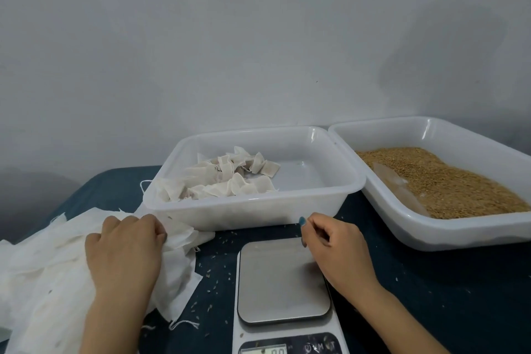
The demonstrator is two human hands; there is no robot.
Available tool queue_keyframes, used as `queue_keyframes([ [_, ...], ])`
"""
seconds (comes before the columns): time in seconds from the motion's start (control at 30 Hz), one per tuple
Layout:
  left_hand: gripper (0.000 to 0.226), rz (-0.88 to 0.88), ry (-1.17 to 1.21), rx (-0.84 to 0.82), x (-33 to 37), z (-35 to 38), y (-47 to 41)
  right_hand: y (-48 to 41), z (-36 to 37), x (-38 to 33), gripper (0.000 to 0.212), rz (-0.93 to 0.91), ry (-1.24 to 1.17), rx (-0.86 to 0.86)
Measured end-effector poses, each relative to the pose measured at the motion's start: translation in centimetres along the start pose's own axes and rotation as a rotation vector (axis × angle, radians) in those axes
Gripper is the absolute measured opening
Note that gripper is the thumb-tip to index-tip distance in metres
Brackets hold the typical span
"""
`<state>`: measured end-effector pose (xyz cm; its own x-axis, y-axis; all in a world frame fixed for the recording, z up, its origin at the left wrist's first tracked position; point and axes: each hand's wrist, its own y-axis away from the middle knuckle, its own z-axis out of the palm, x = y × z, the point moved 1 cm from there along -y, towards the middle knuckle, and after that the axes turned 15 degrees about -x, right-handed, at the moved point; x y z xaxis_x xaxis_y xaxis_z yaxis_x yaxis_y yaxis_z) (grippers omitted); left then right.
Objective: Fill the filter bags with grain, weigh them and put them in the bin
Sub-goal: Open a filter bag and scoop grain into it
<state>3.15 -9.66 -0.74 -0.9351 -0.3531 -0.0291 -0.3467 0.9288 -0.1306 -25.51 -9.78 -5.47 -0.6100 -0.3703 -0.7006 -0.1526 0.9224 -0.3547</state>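
- A person's left hand (123,250) presses on the pile of empty filter bags (43,261) at 9 o'clock from the digital scale (275,282). Its fingers curl over the pile's near edge and appear to pinch the top bag.
- The right hand (336,250) hovers over the scale's 2 o'clock corner with fingers loosely bent and nothing visible between them.
- The steel weighing plate is bare. The display (264,350) at 6 o'clock is cut off by the frame edge and seems to read zero.
- The white plastic bin (258,210), at 12 o'clock from the scale, holds a cluster of filled bags (230,178) heaped toward its left half, with drawstrings trailing over the rim.
- The tray (459,234) at 2 o'clock carries a broad bed of grain (448,181), with bare plastic showing at its left side.
- Stray kernels (214,282) dot the dark blue tabletop (431,282) between the pile and the scale.
- Judged from this, the job is in mid-run. A batch is already binned, many bags and much grain remain, and the next bag is not yet filled.
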Motion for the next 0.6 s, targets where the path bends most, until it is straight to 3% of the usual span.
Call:
queue_keyframes([
  [0.2,0.015,0.233,0.12,0.276,1.1,-1.0,0.6,0.2,0.1,-0.1,0.038,-0.014,-0.001,-0.005],
  [0.27,0.013,0.285,0.103,0.121,2.3,-0.5,0.6,0.2,0.2,-0.1,0.038,-0.013,0.006,-0.006],
  [0.33,0.026,0.294,-0.031,-0.065,2.9,0.7,0.4,0.2,0.2,-0.1,0.039,-0.014,0.001,-0.005],
  [0.4,0.026,0.255,-0.074,-0.145,2.9,1.2,0.1,0.2,0.1,-0.1,0.039,-0.017,-0.006,-0.004],
  [0.5,0.015,0.167,-0.021,-0.118,2.7,0.7,0.0,0.2,0.0,-0.2,0.038,-0.026,-0.016,-0.001],
  [0.6,0.019,0.142,0.176,-0.019,2.4,0.3,0.2,0.2,0.0,-0.2,0.038,-0.038,-0.004,0.001],
])
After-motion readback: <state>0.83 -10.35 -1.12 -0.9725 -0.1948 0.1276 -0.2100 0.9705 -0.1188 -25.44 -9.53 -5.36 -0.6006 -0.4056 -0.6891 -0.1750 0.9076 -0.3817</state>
